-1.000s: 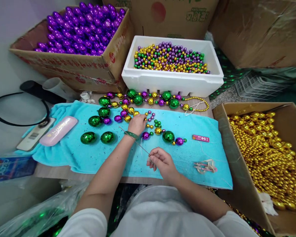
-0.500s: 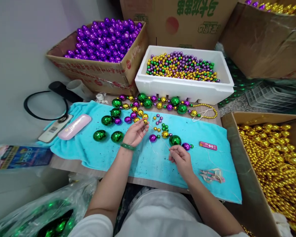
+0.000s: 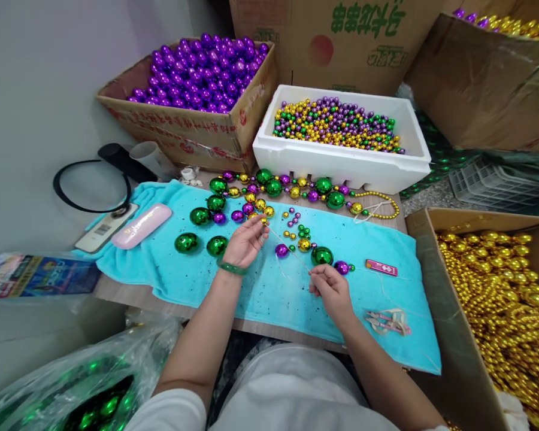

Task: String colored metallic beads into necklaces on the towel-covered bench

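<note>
My left hand (image 3: 246,240), with a green bangle at its wrist, pinches a small gold bead (image 3: 264,221) at its fingertips. A long thin needle (image 3: 290,248) slants from that bead down to my right hand (image 3: 330,288), whose thumb and fingers are closed on its lower end. Behind the needle, a row of beads lies on the towel: a purple bead (image 3: 281,251), a gold bead (image 3: 304,245), a large green bead (image 3: 322,256) and another purple bead (image 3: 341,267). Small loose beads (image 3: 304,231) sit above this row. Large green beads (image 3: 187,243) rest left of my left hand.
A turquoise towel (image 3: 269,299) covers the table. Finished-looking bead strands (image 3: 335,200) lie along its back, before a white foam box (image 3: 341,161). Snips (image 3: 386,322), a small pink box (image 3: 381,267) and a pink case (image 3: 142,225) lie around. Cardboard boxes (image 3: 449,299) stand beside and behind.
The view has shifted slightly, moving the scene a little right and down. The needle now shows as one straight line between my hands, which keep nearly the same pose.
</note>
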The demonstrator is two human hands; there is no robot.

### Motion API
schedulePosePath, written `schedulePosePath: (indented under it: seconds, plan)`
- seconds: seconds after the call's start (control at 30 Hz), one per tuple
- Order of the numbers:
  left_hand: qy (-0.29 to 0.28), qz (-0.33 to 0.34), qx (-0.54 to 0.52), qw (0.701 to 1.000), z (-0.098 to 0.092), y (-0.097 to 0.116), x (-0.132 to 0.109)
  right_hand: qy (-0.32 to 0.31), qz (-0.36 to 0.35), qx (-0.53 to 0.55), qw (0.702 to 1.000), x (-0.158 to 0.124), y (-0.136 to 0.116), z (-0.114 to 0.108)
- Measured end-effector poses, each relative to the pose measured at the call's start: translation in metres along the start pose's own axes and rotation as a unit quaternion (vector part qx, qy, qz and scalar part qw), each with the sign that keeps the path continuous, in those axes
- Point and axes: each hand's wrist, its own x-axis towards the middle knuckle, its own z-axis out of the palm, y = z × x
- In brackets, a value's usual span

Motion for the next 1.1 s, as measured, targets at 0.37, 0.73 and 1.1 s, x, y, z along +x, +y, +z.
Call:
schedulePosePath:
  seconds: [0.37,0.73,1.1]
  plan:
    - [-0.048,0.135,0.213,0.966,0.006,-0.008,-0.017,0.000,0.013,0.014,1.000,0.003,-0.003,0.003]
    - [0.215,0.277,0.638,0.686,-0.081,0.026,-0.044,-0.014,0.049,0.050,0.997,0.009,0.004,0.005]
    - [0.139,0.188,0.628,0.742,-0.081,0.016,-0.030,-0.070,0.039,-0.029,0.996,0.005,0.013,0.021]
